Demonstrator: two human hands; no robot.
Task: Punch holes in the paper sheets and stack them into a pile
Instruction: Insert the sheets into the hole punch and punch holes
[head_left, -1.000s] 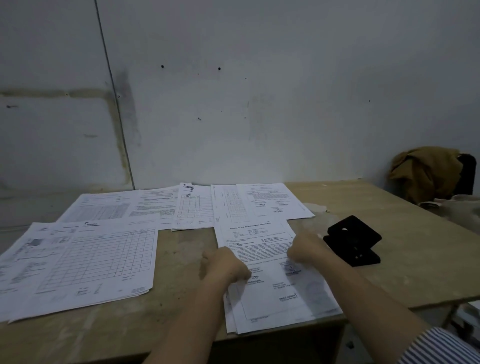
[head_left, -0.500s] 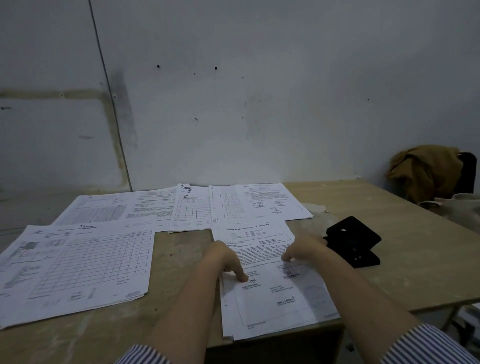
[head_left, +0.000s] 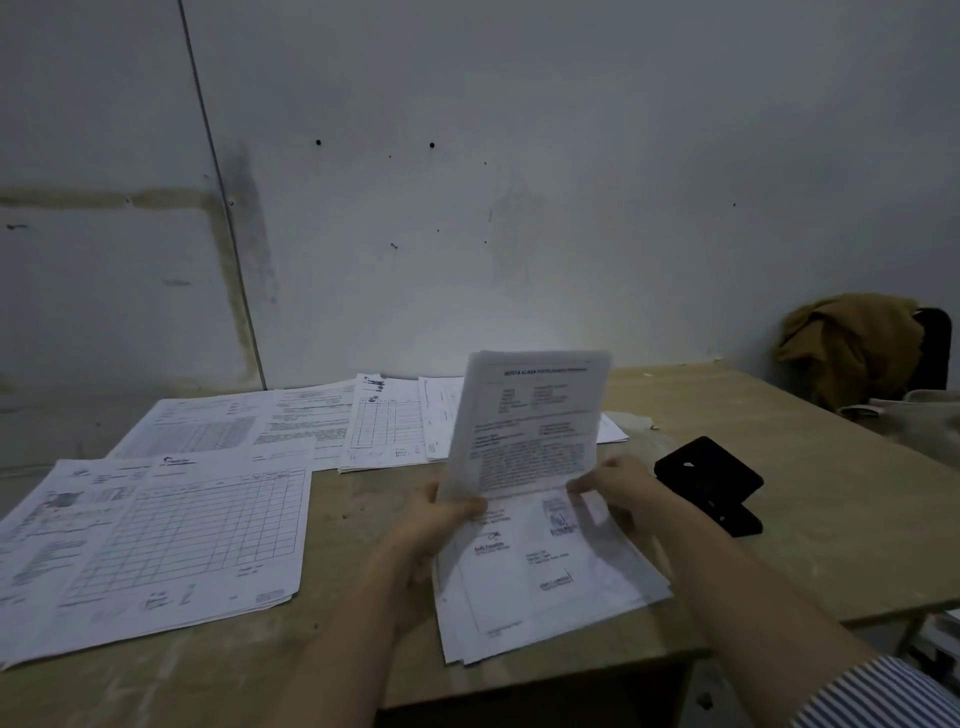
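A stack of printed paper sheets (head_left: 530, 571) lies at the table's front edge, and its far half (head_left: 530, 421) is bent upward toward me. My left hand (head_left: 436, 525) grips the stack's left edge at the bend. On the right edge my right hand (head_left: 618, 486) pinches the same stack. A black hole punch (head_left: 711, 483) rests on the table just right of my right hand, apart from the paper. More printed sheets (head_left: 171, 530) lie flat at the left, and others (head_left: 322, 421) are spread along the back.
The wooden table (head_left: 810, 519) meets a grey wall behind. A brown cloth (head_left: 847, 343) hangs over a dark chair at the far right, with a pale object (head_left: 924, 415) beside it. The table's front edge runs close to the stack.
Both hands went from pressing the stack flat to gripping its sides. The far half of the stack has been lifted and bent upward.
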